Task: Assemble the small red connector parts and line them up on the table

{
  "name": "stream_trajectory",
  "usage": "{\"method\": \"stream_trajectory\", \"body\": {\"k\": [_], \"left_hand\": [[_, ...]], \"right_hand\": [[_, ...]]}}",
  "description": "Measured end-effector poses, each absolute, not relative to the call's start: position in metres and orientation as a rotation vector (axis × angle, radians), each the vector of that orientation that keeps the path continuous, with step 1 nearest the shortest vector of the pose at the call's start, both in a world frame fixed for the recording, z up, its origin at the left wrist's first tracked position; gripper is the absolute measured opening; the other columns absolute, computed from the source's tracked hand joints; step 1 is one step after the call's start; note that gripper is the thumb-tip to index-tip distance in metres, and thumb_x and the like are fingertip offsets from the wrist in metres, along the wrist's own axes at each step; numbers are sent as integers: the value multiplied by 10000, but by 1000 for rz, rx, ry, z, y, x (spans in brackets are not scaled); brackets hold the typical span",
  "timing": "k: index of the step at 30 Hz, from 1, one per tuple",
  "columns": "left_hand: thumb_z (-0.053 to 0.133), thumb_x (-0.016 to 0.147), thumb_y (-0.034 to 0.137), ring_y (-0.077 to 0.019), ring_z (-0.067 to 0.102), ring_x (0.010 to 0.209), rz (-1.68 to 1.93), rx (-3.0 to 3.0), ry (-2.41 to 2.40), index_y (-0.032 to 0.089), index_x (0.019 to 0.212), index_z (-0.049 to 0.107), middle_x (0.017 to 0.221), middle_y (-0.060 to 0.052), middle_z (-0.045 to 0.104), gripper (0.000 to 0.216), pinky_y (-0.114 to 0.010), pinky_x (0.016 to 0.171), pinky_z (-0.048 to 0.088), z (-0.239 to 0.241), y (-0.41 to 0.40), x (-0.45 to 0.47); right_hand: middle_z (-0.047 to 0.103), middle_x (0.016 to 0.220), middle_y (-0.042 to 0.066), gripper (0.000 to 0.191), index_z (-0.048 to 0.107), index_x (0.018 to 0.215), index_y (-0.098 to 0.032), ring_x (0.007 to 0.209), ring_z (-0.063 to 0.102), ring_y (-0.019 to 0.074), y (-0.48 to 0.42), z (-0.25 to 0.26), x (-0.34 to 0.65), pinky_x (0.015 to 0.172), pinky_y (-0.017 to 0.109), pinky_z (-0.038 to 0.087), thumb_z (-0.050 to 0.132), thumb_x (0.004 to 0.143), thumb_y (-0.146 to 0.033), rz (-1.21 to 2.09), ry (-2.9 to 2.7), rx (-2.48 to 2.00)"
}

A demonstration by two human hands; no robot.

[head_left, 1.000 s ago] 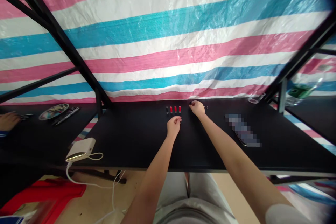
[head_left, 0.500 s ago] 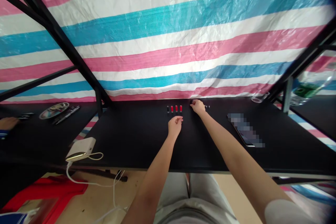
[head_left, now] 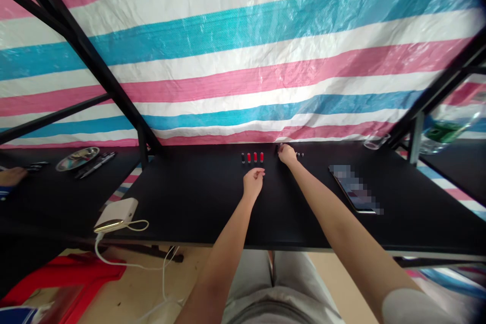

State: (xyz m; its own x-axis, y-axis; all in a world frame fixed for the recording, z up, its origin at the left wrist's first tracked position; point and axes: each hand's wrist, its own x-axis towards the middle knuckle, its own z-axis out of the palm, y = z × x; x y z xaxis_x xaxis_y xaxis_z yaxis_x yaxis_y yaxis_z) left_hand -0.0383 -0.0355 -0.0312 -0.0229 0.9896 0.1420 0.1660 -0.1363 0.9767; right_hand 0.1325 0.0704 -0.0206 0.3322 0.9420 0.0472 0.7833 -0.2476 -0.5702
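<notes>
Small upright cylinders (head_left: 252, 158), one black and three red, stand in a row on the black tabletop (head_left: 182, 202), just beyond your left hand (head_left: 253, 183). Compared with half a second ago, your hands sit almost exactly where they were. Your left hand hovers just short of the row's right end, its fingers loosely curled and apparently empty. Your right hand (head_left: 287, 155) reaches farther out, just right of the row, with its fingertips (head_left: 281, 148) narrowly closed at a small dark piece (head_left: 277, 149); you cannot tell whether they grip it. Tiny dark bits (head_left: 299, 154) lie just beside that hand. To the right lies a phone (head_left: 355, 190), blurred out; to the left, a white power bank (head_left: 116, 215) with a cable. Farther left, a metal tray (head_left: 78, 159) and pens (head_left: 94, 164) lie on a second table (head_left: 56, 197), near another person's hand (head_left: 11, 176). A glass (head_left: 375, 142) sits beyond the phone, before a striped tarp (head_left: 243, 61).
</notes>
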Motion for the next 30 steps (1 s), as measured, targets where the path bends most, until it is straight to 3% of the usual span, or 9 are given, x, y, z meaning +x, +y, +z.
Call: {"method": "stream_trajectory", "body": {"k": [7,13,19,26,30], "left_hand": [[467,751,131,-134,587,680,1252,1588,1332,177,848,655,768,-48,653,217,-291,742,459,-30,-38,-39],[505,721,87,-170,576,785,1292,1825,1352,211,1081,588,861,-64,634,389,-301,833,411,-17,-40,-31],[619,644,94,-242,596,814,1131,1776,1484,184,1276,427,834,-96,616,667,-323,820,391,4,-24,-20],[619,701,198,-276,608,847,1010,1984,1682,150,1275,415,861,-125,610,611,-338,814,403,0,-7,-10],[440,828,209,-235,598,904,948,2095,1765,172,1212,480,1051,-143,588,388,-325,814,427,0,-5,-12]], "right_hand": [[624,876,79,371,539,1029,-140,842,585,201,42,-23,129,760,310,445,582,661,-144,357,-1394,-1909],[631,851,65,301,556,1000,-140,693,569,151,-13,-18,113,693,295,466,508,739,-283,385,-1246,-1557],[629,879,90,296,584,965,-142,738,575,163,-38,-23,103,667,294,472,448,781,-330,357,-1242,-1405],[629,886,91,290,591,957,-140,737,574,159,-37,-31,104,693,299,476,442,788,-322,353,-1299,-1369],[631,882,89,290,593,954,-139,729,572,158,-37,-33,105,705,303,472,443,787,-323,362,-1290,-1381]]}}
